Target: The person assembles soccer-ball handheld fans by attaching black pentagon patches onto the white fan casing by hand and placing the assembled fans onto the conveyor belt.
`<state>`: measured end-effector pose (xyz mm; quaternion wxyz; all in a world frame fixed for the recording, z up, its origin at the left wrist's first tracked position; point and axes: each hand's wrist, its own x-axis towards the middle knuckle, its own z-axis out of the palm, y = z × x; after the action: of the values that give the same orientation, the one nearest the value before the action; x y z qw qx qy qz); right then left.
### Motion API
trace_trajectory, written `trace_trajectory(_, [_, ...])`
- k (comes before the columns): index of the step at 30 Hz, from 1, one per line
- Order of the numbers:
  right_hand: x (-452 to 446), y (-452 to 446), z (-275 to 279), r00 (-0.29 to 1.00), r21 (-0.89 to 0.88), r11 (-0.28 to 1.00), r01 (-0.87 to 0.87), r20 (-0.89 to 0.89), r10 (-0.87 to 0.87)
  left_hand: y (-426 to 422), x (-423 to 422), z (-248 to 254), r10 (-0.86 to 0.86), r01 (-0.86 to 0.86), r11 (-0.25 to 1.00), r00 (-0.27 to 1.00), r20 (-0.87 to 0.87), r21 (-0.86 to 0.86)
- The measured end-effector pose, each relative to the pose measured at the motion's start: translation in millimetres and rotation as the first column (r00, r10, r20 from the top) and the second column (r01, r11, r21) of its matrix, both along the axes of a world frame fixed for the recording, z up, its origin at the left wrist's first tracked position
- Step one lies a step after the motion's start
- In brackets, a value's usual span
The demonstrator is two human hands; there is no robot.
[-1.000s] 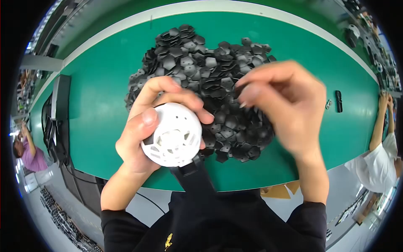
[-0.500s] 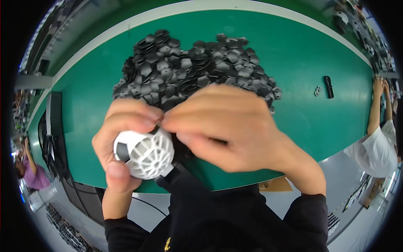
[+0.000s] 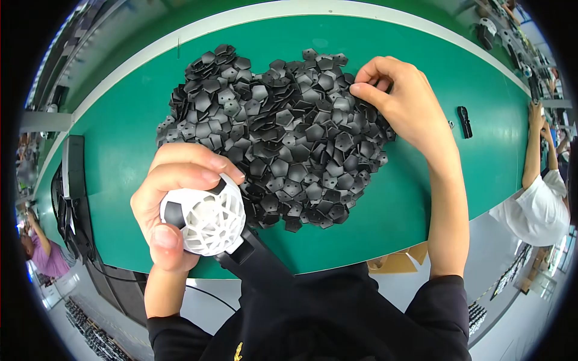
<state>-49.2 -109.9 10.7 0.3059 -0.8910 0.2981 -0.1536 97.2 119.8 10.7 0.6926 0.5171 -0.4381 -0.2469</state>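
In my left hand [image 3: 171, 201] is a small white lattice ball [image 3: 214, 219] styled like a football, with black pentagon patches on its upper and left sides. My fingers wrap over its top and my thumb presses its left side. A black strap or bracket [image 3: 250, 256] sits right below the ball. My right hand [image 3: 400, 99] is at the upper right edge of a big pile of black pentagon pieces [image 3: 295, 138]. Its thumb and index finger are bent together against the pile's edge; whether a piece is between them cannot be made out.
A small black tool [image 3: 464, 122] lies on the green table [image 3: 415, 180] to the right. On the left edge stands a dark grey device [image 3: 73, 165] with cables. A cardboard box [image 3: 397, 260] is below the table's front edge. Other people sit far left and far right [image 3: 536, 210].
My right hand has left the ball and moved up and right to the pile's far edge. My left hand still holds the ball in nearly the same place.
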Motion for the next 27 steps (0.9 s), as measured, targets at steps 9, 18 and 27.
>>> trace_trajectory(9, [16.1, 54.7, -1.6, 0.663, -0.495, 0.798, -0.344, 0.474, 0.58, -4.4, 6.0, -2.0, -0.155, 0.112, 0.987, 0.82, -0.551, -0.111])
trace_trajectory(18, [25.5, 75.0, -9.5, 0.46, -0.631, 0.707, -0.32, 0.549, 0.698, -2.2, 8.8, -5.3, -0.303, 0.307, 0.941, 0.588, -0.75, -0.14])
trace_trajectory(27, [24.7, 109.1, 7.9, 0.729, 0.464, 0.7, -0.543, 0.674, 0.119, -3.9, 4.0, 7.0, -0.14, 0.175, 0.984, 0.616, -0.775, -0.038])
